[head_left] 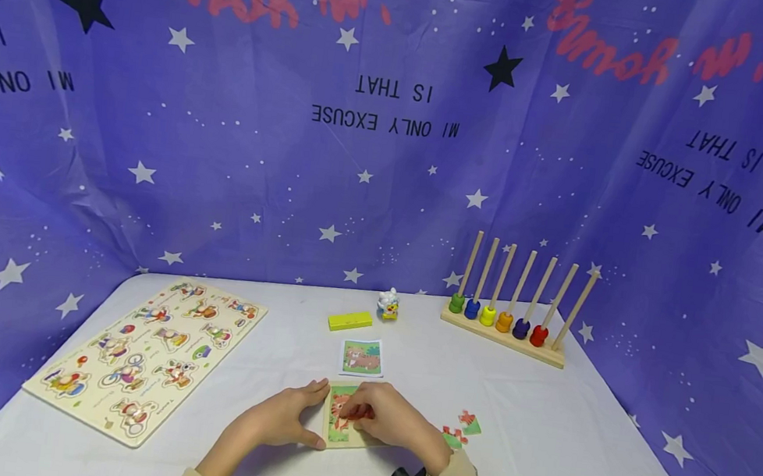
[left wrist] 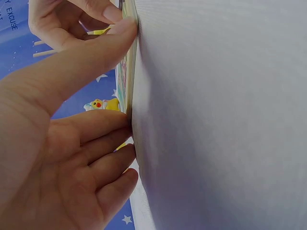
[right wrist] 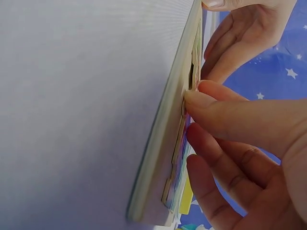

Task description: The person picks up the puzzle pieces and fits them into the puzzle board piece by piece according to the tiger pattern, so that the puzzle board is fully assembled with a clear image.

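Observation:
A small wooden puzzle board [head_left: 358,445] lies on the table, its left part filled with green and red picture pieces. My left hand [head_left: 287,416] rests along the board's left side, thumb at the near corner and fairly straight fingers at the far one; in the left wrist view the thumb [left wrist: 120,33] touches the board's edge. My right hand [head_left: 392,420] is over the board, thumb and forefinger pinching a red puzzle piece low against it. That piece is mostly hidden by the fingers. Loose puzzle pieces [head_left: 469,422] lie right of the right hand.
Behind the board lie a bear picture card [head_left: 362,357] and a yellow block [head_left: 350,321], beside a small toy figure [head_left: 388,304]. A large peg puzzle [head_left: 148,361] lies at left. A wooden bead stand [head_left: 505,334] with upright rods stands at back right.

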`<state>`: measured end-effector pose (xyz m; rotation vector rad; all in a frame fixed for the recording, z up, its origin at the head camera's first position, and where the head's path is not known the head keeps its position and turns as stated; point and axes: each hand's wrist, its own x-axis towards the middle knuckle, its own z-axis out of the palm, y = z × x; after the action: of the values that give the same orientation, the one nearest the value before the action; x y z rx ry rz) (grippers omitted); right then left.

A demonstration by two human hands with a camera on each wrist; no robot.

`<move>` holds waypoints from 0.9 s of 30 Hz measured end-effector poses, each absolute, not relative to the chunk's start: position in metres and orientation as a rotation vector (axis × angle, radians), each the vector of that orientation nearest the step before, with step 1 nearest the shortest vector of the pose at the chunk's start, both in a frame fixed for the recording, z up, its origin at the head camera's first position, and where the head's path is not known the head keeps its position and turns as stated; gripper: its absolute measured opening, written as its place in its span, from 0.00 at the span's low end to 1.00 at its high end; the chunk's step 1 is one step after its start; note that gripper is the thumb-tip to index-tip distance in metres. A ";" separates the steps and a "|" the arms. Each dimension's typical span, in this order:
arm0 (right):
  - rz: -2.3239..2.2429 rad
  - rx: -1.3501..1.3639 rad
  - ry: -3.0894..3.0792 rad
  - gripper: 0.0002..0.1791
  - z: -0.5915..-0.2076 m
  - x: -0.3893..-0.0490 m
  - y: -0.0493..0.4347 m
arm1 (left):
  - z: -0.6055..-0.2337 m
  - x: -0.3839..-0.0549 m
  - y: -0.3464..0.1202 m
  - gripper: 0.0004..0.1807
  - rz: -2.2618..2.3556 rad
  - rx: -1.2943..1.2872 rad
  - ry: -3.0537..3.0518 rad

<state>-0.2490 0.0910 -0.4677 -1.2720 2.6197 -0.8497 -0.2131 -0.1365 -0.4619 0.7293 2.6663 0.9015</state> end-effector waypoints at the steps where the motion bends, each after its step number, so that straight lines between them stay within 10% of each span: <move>1: -0.851 -1.283 2.619 0.13 -0.467 -0.249 0.091 | -0.462 -0.213 -0.136 0.50 0.903 0.727 2.665; 27: -0.891 -1.191 2.639 0.06 -0.466 -0.255 0.083 | -0.462 -0.214 -0.136 0.50 0.890 0.718 2.663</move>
<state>-0.2547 0.0826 -0.4663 -1.1913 2.6386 -0.8911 -0.2138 -0.1364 -0.4619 0.7182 2.6633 0.8898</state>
